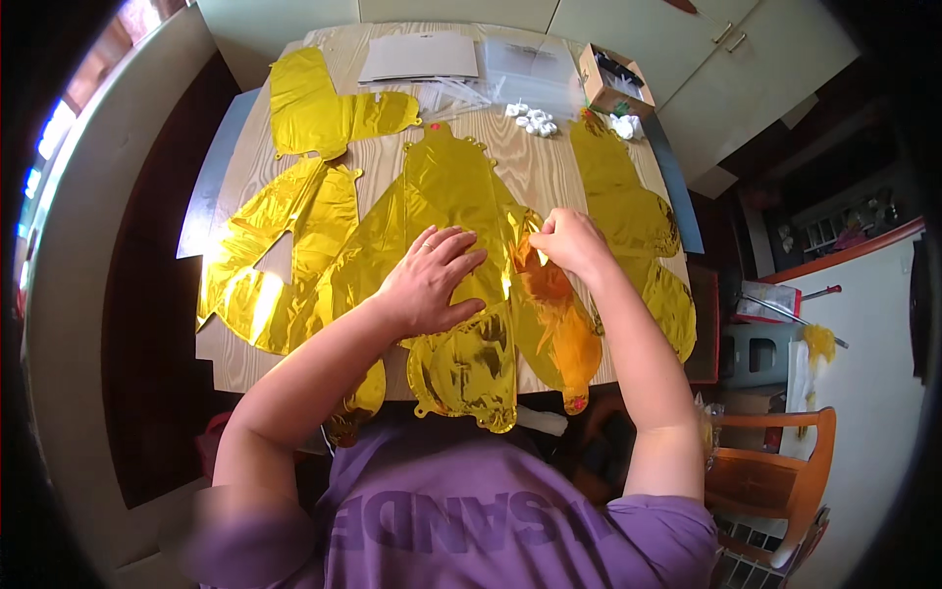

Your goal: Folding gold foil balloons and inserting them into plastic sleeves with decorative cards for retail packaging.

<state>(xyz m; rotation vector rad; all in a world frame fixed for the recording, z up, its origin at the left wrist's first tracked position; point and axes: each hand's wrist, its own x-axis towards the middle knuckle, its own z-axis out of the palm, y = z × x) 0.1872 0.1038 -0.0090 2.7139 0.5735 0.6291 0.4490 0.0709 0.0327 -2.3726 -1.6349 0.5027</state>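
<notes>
Flat gold foil balloons lie over the wooden table, a large one (446,187) in the middle. My left hand (433,279) rests open on that middle foil, fingers spread. On the right side of the same foil, my right hand (571,241) is closed in a pinch at the top end of some orange feathers (549,290). The feathers hang down along the foil toward the table's near edge. My fingers hide exactly where the feathers meet the foil. Below my left hand, a rounded foil part (463,365) reaches over the near edge.
More gold foil balloons lie at the left (306,98) and right (628,211). Along the far side are a grey board (420,57), clear plastic sheets (530,74), small white bundles (533,120) and an open box (616,83). A wooden chair (775,476) stands at the right.
</notes>
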